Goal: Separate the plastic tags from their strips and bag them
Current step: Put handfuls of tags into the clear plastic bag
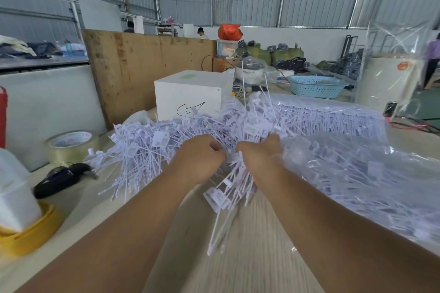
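White plastic tags are getting gripped by both the left hand and right hand, bare table sitting open toward the near edge.

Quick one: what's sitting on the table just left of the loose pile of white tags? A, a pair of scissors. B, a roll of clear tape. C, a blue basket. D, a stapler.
B: a roll of clear tape lies flat on the table left of the pile of white tags, while both hands grip a strip in front.
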Available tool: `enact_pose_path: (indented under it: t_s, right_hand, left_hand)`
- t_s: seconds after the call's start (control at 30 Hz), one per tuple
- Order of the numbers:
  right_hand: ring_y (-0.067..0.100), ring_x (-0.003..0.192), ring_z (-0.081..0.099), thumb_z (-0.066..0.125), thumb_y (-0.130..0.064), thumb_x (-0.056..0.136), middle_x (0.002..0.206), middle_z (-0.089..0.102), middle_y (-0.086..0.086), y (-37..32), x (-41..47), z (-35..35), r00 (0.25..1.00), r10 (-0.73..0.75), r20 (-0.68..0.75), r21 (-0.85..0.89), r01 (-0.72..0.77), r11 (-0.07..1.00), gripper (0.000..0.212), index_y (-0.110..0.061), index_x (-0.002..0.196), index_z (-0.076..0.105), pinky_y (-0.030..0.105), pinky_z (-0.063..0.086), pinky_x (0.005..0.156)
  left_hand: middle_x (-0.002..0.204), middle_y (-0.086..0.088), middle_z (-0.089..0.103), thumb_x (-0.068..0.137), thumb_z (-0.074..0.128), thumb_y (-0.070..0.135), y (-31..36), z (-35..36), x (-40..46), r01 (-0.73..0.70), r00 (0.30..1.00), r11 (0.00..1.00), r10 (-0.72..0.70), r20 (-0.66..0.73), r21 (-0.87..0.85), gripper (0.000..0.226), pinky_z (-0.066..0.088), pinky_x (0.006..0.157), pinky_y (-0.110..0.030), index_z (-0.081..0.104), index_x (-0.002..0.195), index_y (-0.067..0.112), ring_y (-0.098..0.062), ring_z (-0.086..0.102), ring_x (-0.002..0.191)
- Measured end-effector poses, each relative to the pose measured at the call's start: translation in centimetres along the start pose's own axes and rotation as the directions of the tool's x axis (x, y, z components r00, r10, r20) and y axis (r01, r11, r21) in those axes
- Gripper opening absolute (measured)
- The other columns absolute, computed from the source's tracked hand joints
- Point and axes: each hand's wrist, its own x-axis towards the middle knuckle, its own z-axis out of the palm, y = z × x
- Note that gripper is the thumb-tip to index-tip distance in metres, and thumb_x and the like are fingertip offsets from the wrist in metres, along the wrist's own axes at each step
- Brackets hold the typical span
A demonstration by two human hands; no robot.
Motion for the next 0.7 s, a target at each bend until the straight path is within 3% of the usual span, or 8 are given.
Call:
enact_pose_path:
  t_s: [0.1, 0.2, 0.27, 0.37, 0.43, 0.53, 0.63, 0.7]
  right_hand:
    - [0.026, 0.107, 0.053, 0.071, -0.008, 0.081, 0.136, 0.046, 0.016, -0.5, 0.1, -0.7, 0.997, -0.077, 0.010, 0.053, 0.077, 0.996, 0.074, -0.006, 0.141, 0.027, 0.025, 0.043, 0.066]
    - [0.018, 0.091, 0.046, 0.071, -0.006, 0.081, 0.124, 0.048, 0.013, -1.0, -0.4, -1.5, 0.995, -0.084, 0.055, 0.085, 0.079, 0.993, 0.070, -0.003, 0.137, 0.029, 0.019, 0.029, 0.047]
    - [0.018, 0.091, 0.046, 0.071, -0.003, 0.079, 0.124, 0.049, 0.013, -1.0, -0.6, -2.0, 0.991, -0.126, 0.045, 0.062, 0.123, 0.990, 0.071, -0.003, 0.136, 0.030, 0.022, 0.036, 0.055]
    - [0.024, 0.096, 0.052, 0.069, -0.003, 0.078, 0.125, 0.050, 0.016, -1.4, -1.0, -2.3, 0.988, -0.150, 0.040, 0.081, 0.146, 0.986, 0.068, -0.005, 0.134, 0.030, 0.030, 0.044, 0.074]
    - [0.026, 0.095, 0.054, 0.071, -0.009, 0.079, 0.120, 0.051, 0.014, -1.6, -1.1, -2.7, 0.987, -0.155, 0.036, 0.082, 0.152, 0.985, 0.064, -0.008, 0.130, 0.031, 0.033, 0.047, 0.074]
    - [0.024, 0.086, 0.053, 0.071, -0.012, 0.079, 0.107, 0.051, 0.012, -1.8, -1.1, -2.9, 0.974, -0.221, 0.053, 0.064, 0.217, 0.974, 0.061, -0.010, 0.126, 0.033, 0.025, 0.039, 0.055]
    - [0.015, 0.072, 0.052, 0.072, -0.012, 0.078, 0.090, 0.051, 0.004, -2.0, -1.3, -2.7, 0.947, -0.308, 0.085, 0.032, 0.307, 0.951, 0.056, -0.014, 0.117, 0.031, 0.023, 0.032, 0.047]
    - [0.011, 0.066, 0.051, 0.071, -0.013, 0.077, 0.083, 0.048, 0.001, -2.2, -1.6, -2.7, 0.931, -0.352, 0.100, 0.009, 0.353, 0.936, 0.056, -0.016, 0.115, 0.029, 0.022, 0.034, 0.044]
  left_hand:
    - [0.076, -0.008, 0.064, 0.091, 0.056, 0.031, 0.4, 0.4, -0.3, 0.000, 1.000, 1.000, 0.000, -0.016, -0.002, 0.025, 0.042, 0.058, -0.030, 0.063, 0.084, 0.007, -0.017, 0.056, 0.059]
    - [0.063, -0.002, 0.053, 0.093, 0.053, 0.041, 1.3, 0.3, -0.8, 0.034, 0.999, 0.992, -0.038, -0.028, -0.120, 0.038, 0.034, 0.057, -0.030, 0.057, 0.072, 0.008, -0.017, 0.050, 0.058]
    - [0.060, -0.001, 0.048, 0.092, 0.052, 0.050, 2.1, 0.3, -1.3, 0.004, 1.000, 0.988, -0.009, -0.027, -0.153, 0.048, 0.034, 0.060, -0.032, 0.050, 0.066, 0.010, -0.020, 0.048, 0.060]
    - [0.088, 0.002, 0.061, 0.080, 0.057, 0.063, 2.8, 0.0, -2.5, 0.012, 0.994, 0.981, 0.010, 0.112, -0.195, 0.050, 0.046, 0.077, -0.031, 0.062, 0.089, 0.015, -0.015, 0.060, 0.083]
    - [0.096, 0.021, 0.055, 0.077, 0.067, 0.054, 2.9, -0.6, -3.5, 0.067, 0.963, 0.945, 0.023, 0.268, -0.321, 0.030, 0.046, 0.075, -0.018, 0.057, 0.097, 0.035, 0.009, 0.056, 0.085]
    - [0.109, 0.025, 0.048, 0.071, 0.079, 0.038, 2.5, -0.3, -4.2, 0.076, 0.939, 0.931, 0.054, 0.339, -0.358, 0.061, 0.040, 0.070, -0.012, 0.049, 0.123, 0.038, 0.012, 0.051, 0.092]
    - [0.082, 0.013, 0.062, 0.075, 0.077, 0.013, 2.9, 0.5, -4.5, 0.037, 0.965, 0.921, 0.068, 0.253, -0.388, 0.028, 0.044, 0.051, -0.007, 0.060, 0.089, 0.031, 0.013, 0.056, 0.057]
    - [0.071, 0.005, 0.066, 0.073, 0.073, 0.008, 3.5, 1.0, -4.5, 0.041, 0.982, 0.916, 0.036, 0.184, -0.399, 0.019, 0.042, 0.046, -0.010, 0.065, 0.084, 0.022, 0.006, 0.057, 0.049]
